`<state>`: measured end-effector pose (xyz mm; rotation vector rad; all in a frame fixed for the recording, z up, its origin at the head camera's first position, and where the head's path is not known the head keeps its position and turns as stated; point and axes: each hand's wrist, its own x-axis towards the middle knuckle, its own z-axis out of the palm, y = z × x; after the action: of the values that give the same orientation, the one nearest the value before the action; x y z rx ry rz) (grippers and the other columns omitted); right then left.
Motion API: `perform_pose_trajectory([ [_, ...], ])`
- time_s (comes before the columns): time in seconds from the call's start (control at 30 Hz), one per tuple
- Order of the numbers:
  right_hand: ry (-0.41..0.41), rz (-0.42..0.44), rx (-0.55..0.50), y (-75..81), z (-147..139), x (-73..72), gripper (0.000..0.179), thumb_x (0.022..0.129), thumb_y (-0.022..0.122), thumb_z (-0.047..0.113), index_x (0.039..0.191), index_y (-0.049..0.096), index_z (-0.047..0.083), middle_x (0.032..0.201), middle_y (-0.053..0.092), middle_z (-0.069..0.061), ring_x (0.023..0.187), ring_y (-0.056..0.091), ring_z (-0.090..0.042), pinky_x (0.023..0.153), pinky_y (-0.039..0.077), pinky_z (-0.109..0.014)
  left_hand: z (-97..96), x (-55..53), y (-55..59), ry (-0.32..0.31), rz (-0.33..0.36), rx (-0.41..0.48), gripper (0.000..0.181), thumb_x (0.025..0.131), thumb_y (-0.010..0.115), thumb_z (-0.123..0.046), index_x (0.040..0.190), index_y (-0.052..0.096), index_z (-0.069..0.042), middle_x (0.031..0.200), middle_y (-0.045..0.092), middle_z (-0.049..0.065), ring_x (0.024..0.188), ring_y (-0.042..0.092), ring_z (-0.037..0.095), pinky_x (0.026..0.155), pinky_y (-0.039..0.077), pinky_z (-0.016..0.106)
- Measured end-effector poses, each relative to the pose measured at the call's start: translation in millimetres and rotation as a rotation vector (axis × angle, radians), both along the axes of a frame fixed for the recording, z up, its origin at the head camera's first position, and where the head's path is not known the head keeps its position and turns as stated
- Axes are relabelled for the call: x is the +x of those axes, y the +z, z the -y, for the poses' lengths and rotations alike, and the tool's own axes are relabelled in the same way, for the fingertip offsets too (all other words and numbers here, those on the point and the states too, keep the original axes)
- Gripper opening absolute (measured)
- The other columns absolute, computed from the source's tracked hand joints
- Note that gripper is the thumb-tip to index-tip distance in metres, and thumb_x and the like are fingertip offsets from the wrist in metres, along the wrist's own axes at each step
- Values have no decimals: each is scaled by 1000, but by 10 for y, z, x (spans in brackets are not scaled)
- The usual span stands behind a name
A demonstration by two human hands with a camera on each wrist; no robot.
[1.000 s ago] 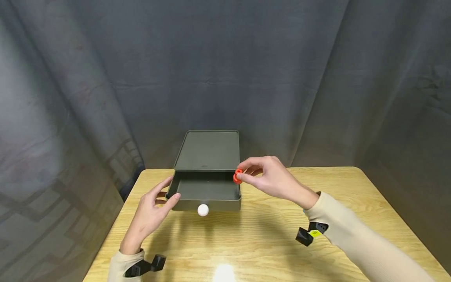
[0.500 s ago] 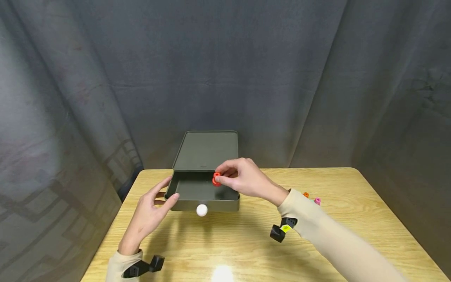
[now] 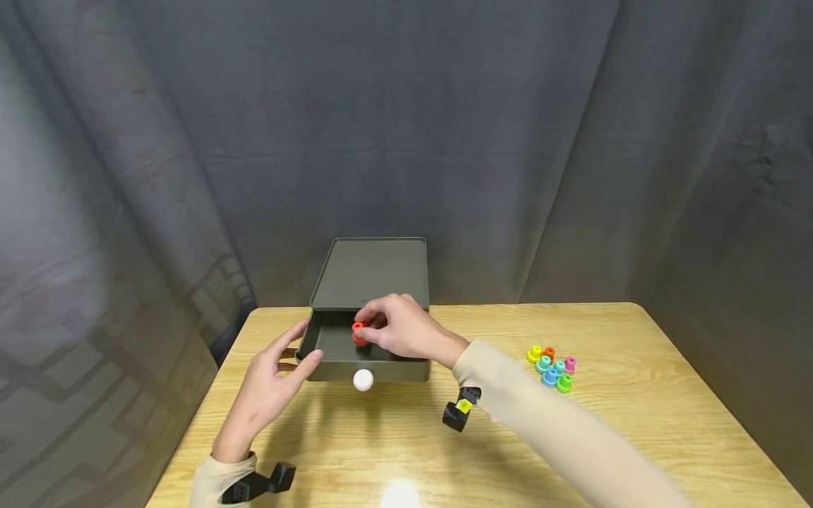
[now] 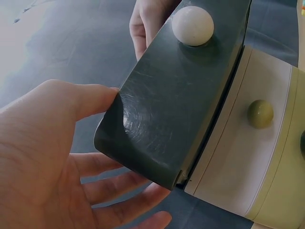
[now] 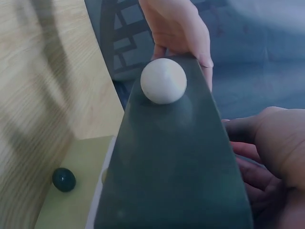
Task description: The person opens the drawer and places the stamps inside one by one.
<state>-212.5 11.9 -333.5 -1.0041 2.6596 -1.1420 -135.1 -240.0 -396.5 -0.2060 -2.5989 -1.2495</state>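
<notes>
In the head view a small dark green drawer cabinet (image 3: pixel 375 271) has its top drawer (image 3: pixel 396 371) pulled out, with a white round knob (image 3: pixel 363 380) on the front. My left hand (image 3: pixel 269 388) holds the drawer's front left corner, thumb (image 4: pixel 97 98) on the upper edge and fingers along the side. My right hand (image 3: pixel 409 330) reaches over the drawer and pinches a small red stepped peg (image 3: pixel 358 334) with a hole in its top, low inside the drawer. From the right wrist view, the drawer front (image 5: pixel 167 157) hides the peg.
Several similar pegs in yellow, orange, teal, blue, pink and green (image 3: pixel 564 383) stand clustered on the wooden table (image 3: pixel 508 451) at right. Below the top drawer sit a pale drawer (image 4: pixel 243 129) and a yellow-green one (image 5: pixel 81 157). Grey curtains (image 3: pixel 406 141) hang behind and at the sides.
My right hand has moved left and down with the red peg, from the drawer's right edge into the drawer. The peg cluster has come into view. My left hand stays at the corner.
</notes>
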Motion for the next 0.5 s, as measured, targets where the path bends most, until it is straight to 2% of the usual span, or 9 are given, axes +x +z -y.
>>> perform_pose_trajectory([
  [0.27, -20, 25, 4, -148, 86, 7, 18, 97, 80, 21, 112, 83, 11, 99, 83, 4, 90, 77, -7, 83, 59, -26, -31, -8, -54, -7, -8, 5, 60, 104, 71, -32, 158, 52, -12, 155, 59, 16, 116, 72, 30, 89, 59, 27],
  [0.5, -13, 10, 11, -179, 125, -25, 15, 97, 80, 23, 110, 84, 15, 98, 83, 8, 89, 76, -4, 82, 58, -26, -23, -16, -12, -3, -13, -1, 60, 104, 70, -32, 158, 53, -11, 154, 60, 16, 117, 72, 31, 90, 60, 29],
])
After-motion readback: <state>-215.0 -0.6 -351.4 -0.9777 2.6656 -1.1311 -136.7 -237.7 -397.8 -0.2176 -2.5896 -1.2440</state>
